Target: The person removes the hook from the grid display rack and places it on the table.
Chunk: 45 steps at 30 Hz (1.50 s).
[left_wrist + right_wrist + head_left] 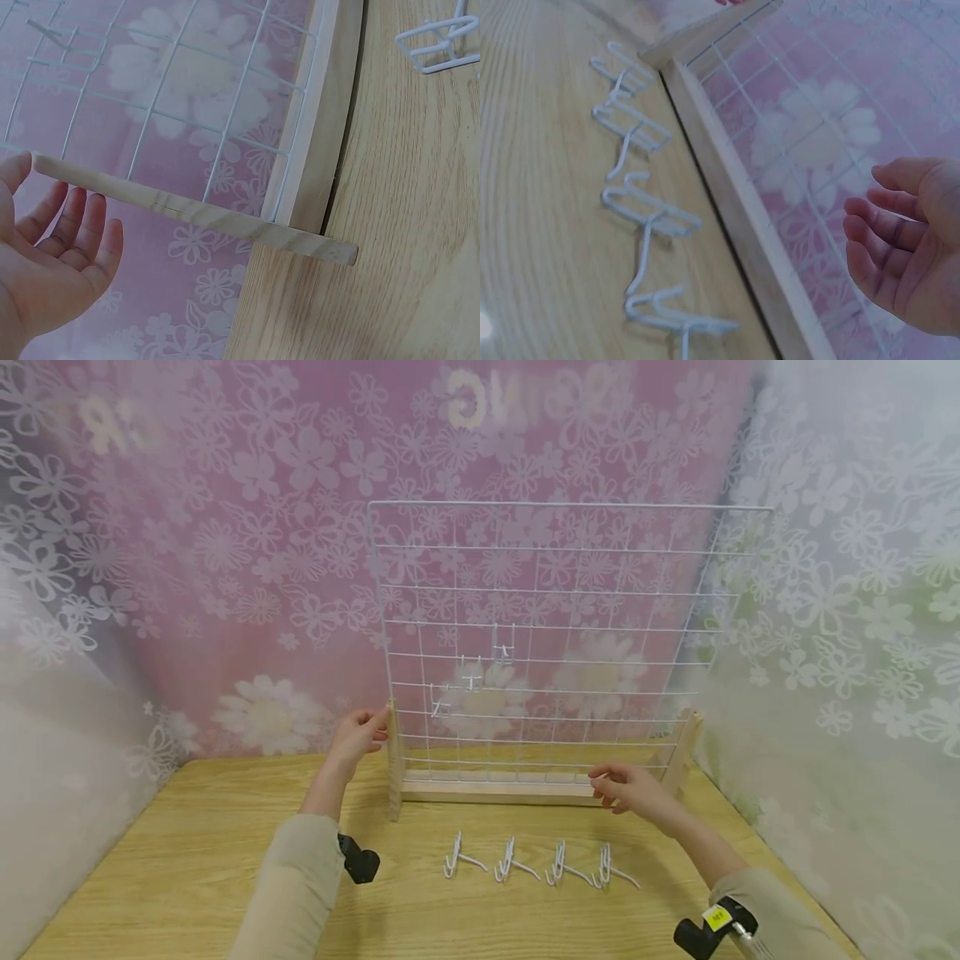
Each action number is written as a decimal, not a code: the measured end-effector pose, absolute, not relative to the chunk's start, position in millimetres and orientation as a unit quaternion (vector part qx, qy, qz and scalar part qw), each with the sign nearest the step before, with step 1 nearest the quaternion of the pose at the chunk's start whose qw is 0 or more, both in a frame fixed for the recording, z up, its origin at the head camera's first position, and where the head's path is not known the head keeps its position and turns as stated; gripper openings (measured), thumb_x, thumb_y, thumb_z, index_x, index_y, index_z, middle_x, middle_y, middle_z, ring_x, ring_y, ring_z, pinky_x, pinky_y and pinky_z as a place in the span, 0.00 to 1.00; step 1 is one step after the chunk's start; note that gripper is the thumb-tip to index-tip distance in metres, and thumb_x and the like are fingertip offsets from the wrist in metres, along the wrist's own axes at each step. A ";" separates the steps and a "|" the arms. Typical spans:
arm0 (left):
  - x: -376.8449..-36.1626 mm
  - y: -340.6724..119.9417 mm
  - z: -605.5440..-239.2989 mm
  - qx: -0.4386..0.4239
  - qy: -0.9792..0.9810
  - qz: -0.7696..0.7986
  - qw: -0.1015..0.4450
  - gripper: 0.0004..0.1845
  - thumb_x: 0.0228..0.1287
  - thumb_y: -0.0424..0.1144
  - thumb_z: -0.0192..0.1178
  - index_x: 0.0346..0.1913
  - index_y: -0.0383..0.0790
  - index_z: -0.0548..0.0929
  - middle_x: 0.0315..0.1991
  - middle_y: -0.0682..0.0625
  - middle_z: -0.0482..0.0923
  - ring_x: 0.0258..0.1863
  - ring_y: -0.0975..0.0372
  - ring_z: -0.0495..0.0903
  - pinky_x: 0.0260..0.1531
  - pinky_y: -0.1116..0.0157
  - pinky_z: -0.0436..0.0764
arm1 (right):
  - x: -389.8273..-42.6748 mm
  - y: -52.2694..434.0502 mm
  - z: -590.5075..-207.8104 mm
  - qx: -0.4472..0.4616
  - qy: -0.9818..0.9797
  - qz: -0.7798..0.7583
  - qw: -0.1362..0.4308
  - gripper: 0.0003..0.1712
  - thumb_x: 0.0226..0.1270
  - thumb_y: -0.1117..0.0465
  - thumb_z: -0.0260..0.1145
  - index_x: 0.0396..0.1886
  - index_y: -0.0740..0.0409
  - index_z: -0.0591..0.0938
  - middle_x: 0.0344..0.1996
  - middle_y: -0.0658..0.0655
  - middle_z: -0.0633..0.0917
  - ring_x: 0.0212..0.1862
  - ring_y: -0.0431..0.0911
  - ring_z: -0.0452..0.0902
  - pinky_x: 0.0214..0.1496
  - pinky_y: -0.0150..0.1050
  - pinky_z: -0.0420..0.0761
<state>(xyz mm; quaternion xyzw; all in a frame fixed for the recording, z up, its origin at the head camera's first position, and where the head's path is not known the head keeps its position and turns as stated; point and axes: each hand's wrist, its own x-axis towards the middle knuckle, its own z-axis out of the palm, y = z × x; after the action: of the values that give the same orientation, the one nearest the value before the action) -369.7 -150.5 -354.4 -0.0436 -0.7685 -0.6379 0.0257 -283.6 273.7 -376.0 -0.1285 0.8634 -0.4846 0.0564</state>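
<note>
A white wire grid panel point(551, 628) stands upright in a wooden stand point(495, 790). My left hand point(358, 739) is at the top of the stand's left post point(187, 208), thumb and index fingertip on either side of its end. In front of the grid's lower right, my right hand point(907, 244) has loosely bent fingers and holds nothing. Three white wire hooks hang on the grid in a diagonal, the highest hook point(503, 652) to the right, a middle hook point(471, 682) and the lowest hook point(438, 708) to the left.
Several loose white hooks, among them a left one point(459, 857) and a right one point(609, 867), lie in a row on the wooden table point(187, 877) before the stand. A floral curtain point(247, 568) rises behind and around the table.
</note>
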 end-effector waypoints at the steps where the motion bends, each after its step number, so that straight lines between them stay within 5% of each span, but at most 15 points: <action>1: -369.6 -150.0 -354.9 -0.043 -0.768 -0.639 0.025 0.23 0.70 0.49 0.50 0.50 0.27 0.73 0.44 0.39 0.72 0.47 0.48 0.73 0.52 0.51 0.73 | -284.8 270.1 -372.5 -0.129 0.863 -0.485 0.057 0.23 0.70 0.55 0.56 0.54 0.69 0.71 0.37 0.63 0.79 0.37 0.51 0.74 0.37 0.46 0.78; 15: -369.8 -145.6 -357.8 -0.033 -0.764 -0.644 0.031 0.22 0.69 0.47 0.51 0.51 0.29 0.74 0.45 0.39 0.74 0.44 0.51 0.74 0.51 0.51 0.73 | -305.1 215.6 -322.1 -0.202 0.864 -0.461 0.006 0.20 0.71 0.53 0.56 0.50 0.67 0.76 0.36 0.62 0.80 0.37 0.50 0.75 0.40 0.47 0.79; 23: -370.0 -146.2 -358.5 -0.028 -0.771 -0.636 0.031 0.23 0.69 0.49 0.51 0.52 0.30 0.74 0.46 0.39 0.74 0.44 0.52 0.75 0.45 0.60 0.77 | -312.2 195.5 -300.6 -0.218 0.861 -0.459 0.003 0.21 0.71 0.54 0.56 0.52 0.68 0.75 0.36 0.60 0.80 0.37 0.53 0.75 0.37 0.41 0.79; 29: -370.4 -147.2 -358.6 -0.029 -0.771 -0.636 0.029 0.23 0.70 0.49 0.50 0.53 0.30 0.73 0.45 0.39 0.74 0.44 0.52 0.74 0.48 0.56 0.76 | -317.8 185.5 -283.5 -0.212 0.855 -0.474 -0.009 0.20 0.71 0.55 0.55 0.51 0.68 0.75 0.37 0.62 0.80 0.37 0.51 0.75 0.36 0.38 0.78; 36: -371.1 -148.1 -358.7 -0.029 -0.773 -0.633 0.035 0.22 0.69 0.49 0.50 0.50 0.29 0.74 0.43 0.39 0.75 0.44 0.51 0.75 0.44 0.59 0.77 | -327.2 176.5 -261.2 -0.218 0.857 -0.466 -0.035 0.19 0.71 0.56 0.55 0.50 0.68 0.76 0.36 0.63 0.80 0.37 0.53 0.75 0.40 0.47 0.79; 45: -370.8 -148.1 -360.4 -0.030 -0.770 -0.637 0.035 0.24 0.69 0.50 0.50 0.52 0.29 0.74 0.46 0.37 0.74 0.46 0.49 0.75 0.49 0.53 0.74 | -337.6 169.7 -236.3 -0.209 0.870 -0.446 -0.032 0.18 0.70 0.56 0.56 0.48 0.66 0.77 0.35 0.59 0.81 0.37 0.52 0.75 0.39 0.41 0.79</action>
<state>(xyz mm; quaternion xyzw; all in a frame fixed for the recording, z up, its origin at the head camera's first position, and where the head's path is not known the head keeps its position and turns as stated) -370.8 -148.1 -360.4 -0.0302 -0.7696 -0.6368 0.0350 -337.6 169.7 -236.3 -0.2094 0.8695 -0.4462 -0.0322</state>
